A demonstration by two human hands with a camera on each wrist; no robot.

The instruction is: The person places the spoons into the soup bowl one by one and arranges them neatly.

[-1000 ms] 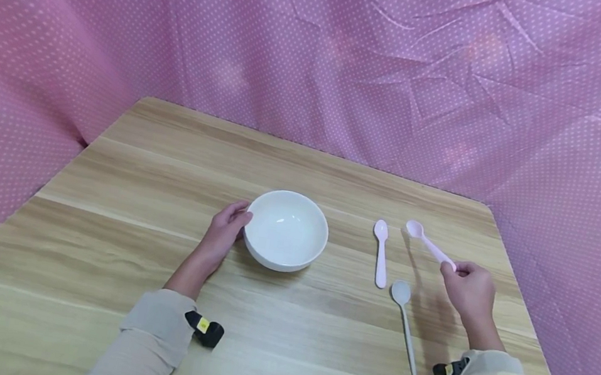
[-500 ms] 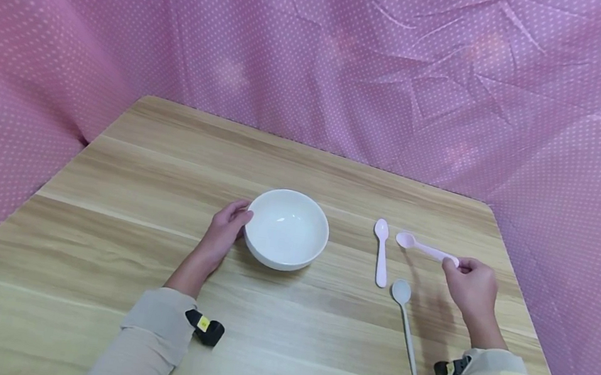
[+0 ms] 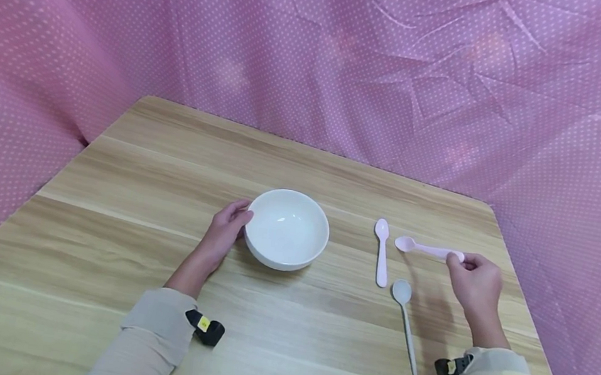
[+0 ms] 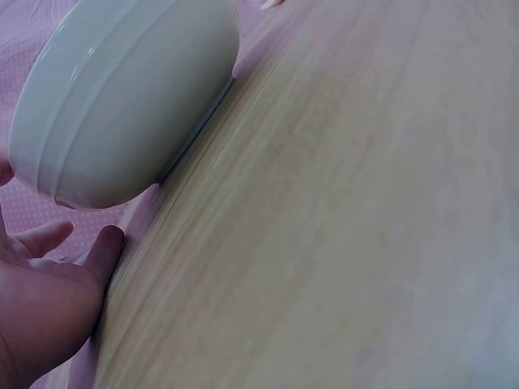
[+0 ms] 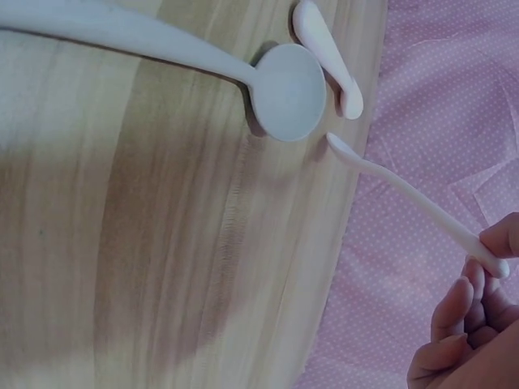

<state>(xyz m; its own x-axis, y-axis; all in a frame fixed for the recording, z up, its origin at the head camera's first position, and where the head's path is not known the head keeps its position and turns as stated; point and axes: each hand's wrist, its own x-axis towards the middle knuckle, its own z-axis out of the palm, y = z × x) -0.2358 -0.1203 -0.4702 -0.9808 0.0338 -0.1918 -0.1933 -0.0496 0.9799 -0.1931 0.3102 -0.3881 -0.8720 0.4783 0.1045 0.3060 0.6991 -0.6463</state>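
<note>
A white bowl point(image 3: 286, 230) stands upright on the wooden table. My left hand point(image 3: 221, 235) is at its left side, thumb at the rim; the other fingers point(image 4: 105, 247) reach loosely below the bowl's wall in the left wrist view. With thumb and fingertips, my right hand point(image 3: 475, 290) pinches the handle end of a pale pink spoon point(image 3: 429, 250). That spoon lies nearly crosswise in the head view, its bowl end pointing left, held over the table. A second pale pink spoon point(image 3: 382, 253) rests on the table just left of it.
A longer grey spoon point(image 3: 405, 328) lies on the table in front of the pink ones, its handle toward me. Pink dotted cloth point(image 3: 317, 57) hangs behind and on both sides of the table point(image 3: 167, 163). Each wrist wears a small black camera point(image 3: 209, 331).
The held spoon has swung from a slant to nearly crosswise, its bowl end coming nearer to me and slightly left. My right hand shifted slightly right; the left hand and bowl stay put.
</note>
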